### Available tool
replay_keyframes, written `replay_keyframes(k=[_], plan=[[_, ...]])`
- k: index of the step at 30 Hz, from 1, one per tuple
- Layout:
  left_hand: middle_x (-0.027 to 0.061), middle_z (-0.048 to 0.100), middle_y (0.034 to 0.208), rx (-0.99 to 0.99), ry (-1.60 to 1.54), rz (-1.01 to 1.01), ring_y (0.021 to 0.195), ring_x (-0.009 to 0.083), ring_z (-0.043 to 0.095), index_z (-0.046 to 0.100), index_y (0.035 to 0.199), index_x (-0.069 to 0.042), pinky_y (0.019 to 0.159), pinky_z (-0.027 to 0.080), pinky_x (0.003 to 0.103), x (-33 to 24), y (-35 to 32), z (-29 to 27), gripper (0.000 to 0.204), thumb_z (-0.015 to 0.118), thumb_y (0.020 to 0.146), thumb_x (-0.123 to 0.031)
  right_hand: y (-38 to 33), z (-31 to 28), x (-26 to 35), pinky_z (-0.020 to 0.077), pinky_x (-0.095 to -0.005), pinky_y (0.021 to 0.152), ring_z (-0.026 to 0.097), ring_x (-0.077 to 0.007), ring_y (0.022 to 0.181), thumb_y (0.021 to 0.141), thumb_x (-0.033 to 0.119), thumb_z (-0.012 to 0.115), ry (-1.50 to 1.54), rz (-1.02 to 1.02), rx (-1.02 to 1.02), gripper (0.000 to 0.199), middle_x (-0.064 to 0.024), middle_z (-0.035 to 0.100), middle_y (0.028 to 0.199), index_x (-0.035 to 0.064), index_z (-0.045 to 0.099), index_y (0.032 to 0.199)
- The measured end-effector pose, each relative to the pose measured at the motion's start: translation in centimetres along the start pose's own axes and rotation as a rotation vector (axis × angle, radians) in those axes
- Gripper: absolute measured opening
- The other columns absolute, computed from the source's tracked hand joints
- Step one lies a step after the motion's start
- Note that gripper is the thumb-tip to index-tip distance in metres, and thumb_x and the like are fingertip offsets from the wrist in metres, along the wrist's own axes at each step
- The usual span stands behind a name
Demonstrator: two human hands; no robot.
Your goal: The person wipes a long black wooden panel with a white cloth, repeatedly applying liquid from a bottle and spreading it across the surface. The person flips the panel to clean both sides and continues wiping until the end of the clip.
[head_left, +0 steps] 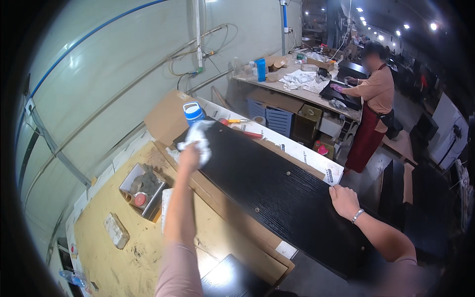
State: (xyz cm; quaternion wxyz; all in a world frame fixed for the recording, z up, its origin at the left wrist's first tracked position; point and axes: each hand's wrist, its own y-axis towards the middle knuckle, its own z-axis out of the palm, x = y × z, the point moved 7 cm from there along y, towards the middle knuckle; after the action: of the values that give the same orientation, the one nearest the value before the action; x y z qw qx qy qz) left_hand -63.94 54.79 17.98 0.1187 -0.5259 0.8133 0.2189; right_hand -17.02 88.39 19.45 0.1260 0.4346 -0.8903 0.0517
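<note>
A long black wood-grained board (267, 183) lies slantwise across the bench, with several small round metal fittings in its face. At its far left end, my left hand (189, 157) is closed on a crumpled white cloth (200, 141), which is slightly blurred against the board. My right hand (345, 202) grips the board's far edge toward its near right end, fingers curled over the edge. A blue bottle with a white lid (193, 113) stands just beyond the cloth. Past the board's far edge lie a yellow-handled tool (236, 121) and a red-handled one (251, 134).
A small box of grey material (143, 190) and a whitish block (116, 231) sit on the tan bench top (99, 252). Another black panel (232, 277) is at the lower edge. Beyond, a co-worker (376, 99) handles a dark panel at a cluttered table (277, 88).
</note>
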Motion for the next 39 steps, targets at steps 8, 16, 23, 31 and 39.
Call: replay_keyframes(k=[8, 16, 23, 31, 39], plan=[[0.0232, 0.071, 0.112, -0.421, -0.017, -0.085, 0.111, 0.0401, 0.065, 0.068, 0.123, -0.003, 0.096, 0.05, 0.049, 3.9, -4.3, -11.4, 0.036, 0.063, 0.089, -0.016, -0.2, -0.5, -1.2, 0.0534, -0.0558, 0.08, 0.069, -0.0441, 0.083, 0.104, 0.034, 0.045, -0.008, 0.041, -0.034, 0.043, -0.025, 0.071, 0.084, 0.0015, 0.069, 0.09], [0.0192, 0.07, 0.108, 0.394, -0.379, 0.322, 0.097, 0.0257, 0.07, 0.068, 0.127, -0.007, 0.088, 0.053, 0.036, -19.4, -16.3, 2.4, 0.044, 0.067, 0.084, -0.001, 0.3, -0.7, -1.4, 0.0548, -0.0529, 0.083, 0.071, -0.0429, 0.085, 0.105, 0.035, 0.042, 0.019, 0.035, 0.003, 0.049, -0.0251, 0.072, 0.085, -0.0009, 0.071, 0.09], [0.0113, 0.075, 0.101, 1.153, -1.24, 0.374, 0.097, 0.0179, 0.069, 0.075, 0.106, 0.001, 0.09, 0.053, 0.032, -18.6, -38.7, 1.6, 0.019, 0.069, 0.095, -0.013, 0.0, -0.8, -0.8, 0.0533, -0.0518, 0.088, 0.07, -0.0436, 0.09, 0.104, 0.035, 0.043, 0.086, 0.031, 0.019, 0.051, -0.0279, 0.071, 0.089, -0.0038, 0.072, 0.09], [0.0242, 0.062, 0.129, 0.983, -1.061, -0.021, 0.121, 0.0246, 0.058, 0.032, 0.146, 0.018, 0.102, 0.047, 0.034, -21.3, -41.3, 6.9, 0.078, 0.071, 0.095, -0.026, 2.0, 0.4, -3.4, 0.0513, -0.0419, 0.096, 0.071, -0.0385, 0.101, 0.088, 0.071, 0.056, 0.306, 0.101, 0.25, 0.082, -0.0299, 0.071, 0.098, -0.0083, 0.073, 0.097], [0.0124, 0.069, 0.103, 1.11, -1.152, -0.378, 0.093, 0.0184, 0.067, 0.061, 0.118, 0.008, 0.079, 0.057, 0.033, -23.3, -40.1, 7.8, 0.044, 0.064, 0.101, -0.032, 3.4, 2.4, -3.8, 0.0502, -0.0363, 0.09, 0.066, -0.0293, 0.099, 0.083, 0.068, 0.069, 0.456, -0.07, 0.446, 0.088, -0.0247, 0.069, 0.107, -0.015, 0.067, 0.111]])
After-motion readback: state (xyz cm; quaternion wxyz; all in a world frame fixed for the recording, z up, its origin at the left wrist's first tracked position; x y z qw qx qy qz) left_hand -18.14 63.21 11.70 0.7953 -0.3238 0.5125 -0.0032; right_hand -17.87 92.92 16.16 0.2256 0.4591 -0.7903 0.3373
